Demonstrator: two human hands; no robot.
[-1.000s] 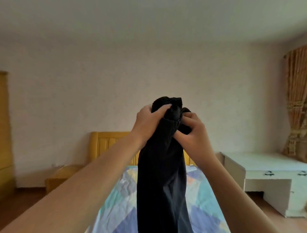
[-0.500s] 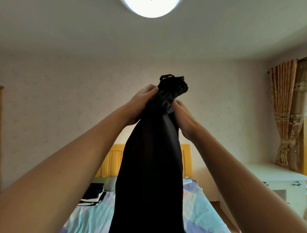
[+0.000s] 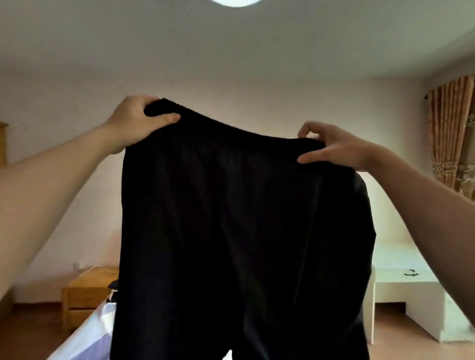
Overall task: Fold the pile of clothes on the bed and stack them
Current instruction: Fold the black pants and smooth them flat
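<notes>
I hold the black soft-fabric trousers (image 3: 239,218) spread by the waistband above the bed (image 3: 84,339), left hand (image 3: 138,123) and right hand (image 3: 331,146) each pinching a corner with the fingers, ready, I judge, to fold them lengthwise leg on leg.

Trousers (image 3: 241,231): held up in mid-air at the centre, hanging in front of the bed (image 3: 84,336).
Left hand (image 3: 136,120): grips the waistband's left end, higher than the other end.
Right hand (image 3: 336,144): pinches the waistband's right end.
Nightstand (image 3: 87,293): lower left, beside the bed, against the far wall.
Desk (image 3: 408,285): lower right, behind the right forearm.
Curtain (image 3: 452,144): far right, above the desk.
Ceiling lamp (image 3: 235,2): top centre, above the trousers.
</notes>
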